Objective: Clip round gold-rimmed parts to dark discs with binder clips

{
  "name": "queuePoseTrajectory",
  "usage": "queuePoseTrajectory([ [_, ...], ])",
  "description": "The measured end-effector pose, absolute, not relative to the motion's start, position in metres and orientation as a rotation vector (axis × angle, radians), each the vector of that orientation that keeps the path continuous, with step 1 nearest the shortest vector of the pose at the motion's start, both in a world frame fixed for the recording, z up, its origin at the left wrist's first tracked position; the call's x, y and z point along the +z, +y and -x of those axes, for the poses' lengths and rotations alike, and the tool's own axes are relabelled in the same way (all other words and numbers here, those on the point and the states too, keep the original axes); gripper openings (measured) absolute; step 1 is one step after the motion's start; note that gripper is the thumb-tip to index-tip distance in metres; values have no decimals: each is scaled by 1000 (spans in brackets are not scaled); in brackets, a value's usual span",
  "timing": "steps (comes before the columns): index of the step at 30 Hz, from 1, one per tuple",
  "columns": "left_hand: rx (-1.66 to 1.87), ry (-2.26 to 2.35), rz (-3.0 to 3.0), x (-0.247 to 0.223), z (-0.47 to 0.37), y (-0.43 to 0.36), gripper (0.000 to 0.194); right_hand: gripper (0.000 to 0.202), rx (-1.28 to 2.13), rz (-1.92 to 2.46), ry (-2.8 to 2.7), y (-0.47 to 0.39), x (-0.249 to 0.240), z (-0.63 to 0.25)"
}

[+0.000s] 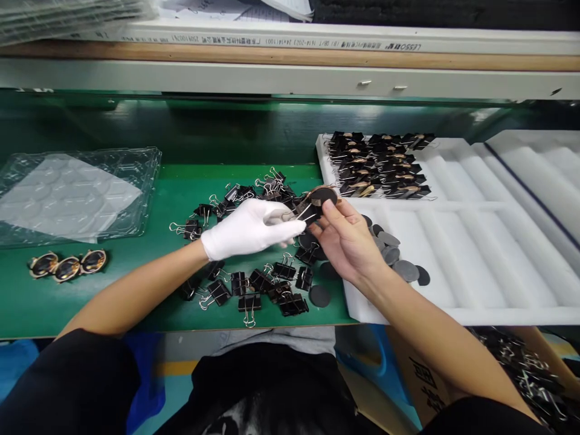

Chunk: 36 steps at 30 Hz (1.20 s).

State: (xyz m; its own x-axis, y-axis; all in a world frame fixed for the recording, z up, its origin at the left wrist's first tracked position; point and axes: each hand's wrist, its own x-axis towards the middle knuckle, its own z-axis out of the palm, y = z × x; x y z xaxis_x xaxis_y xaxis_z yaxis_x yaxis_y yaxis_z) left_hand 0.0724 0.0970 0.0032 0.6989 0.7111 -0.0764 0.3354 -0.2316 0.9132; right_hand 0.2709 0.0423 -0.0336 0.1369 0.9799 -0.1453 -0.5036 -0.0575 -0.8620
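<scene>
My left hand, in a white glove, is closed on a black binder clip whose wire handles point toward its fingers. Bare and pinching, my right hand holds a dark round disc against the clip, with a gold-coloured edge showing behind the disc. Under and around both hands, many loose black binder clips lie on the green table. One dark disc rests near the table's front edge. More grey and black discs are piled beside my right wrist.
A white ridged tray at the right carries rows of clipped pieces. On the left lie a clear plastic tray with a paper sheet and several round gold-rimmed pieces. A box of clips sits below right. A shelf edge crosses behind.
</scene>
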Motion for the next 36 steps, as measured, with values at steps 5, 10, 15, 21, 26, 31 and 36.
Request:
queuePoseTrajectory([
  [5,386,989,-2404,10,-55,118,40,31,1287,897,-541,49,-21,-286],
  [10,69,825,-3092,-14,-66,112,45,28,1317,914,-462,52,-20,-291],
  [15,-143,750,-3168,-23,-79,105,24,32,1366,943,-551,48,-21,-285],
  [21,-38,909,-2901,1,-49,125,22,28,1364,1082,-868,42,-19,-283],
  [26,652,1082,-2173,25,-53,107,24,8,1092,1080,-1520,31,-26,-275],
  [31,700,936,-1775,31,-66,85,24,20,640,987,-1851,24,-30,-269],
  [36,755,871,-2187,25,-58,91,26,22,593,972,-1890,22,-26,-271],
])
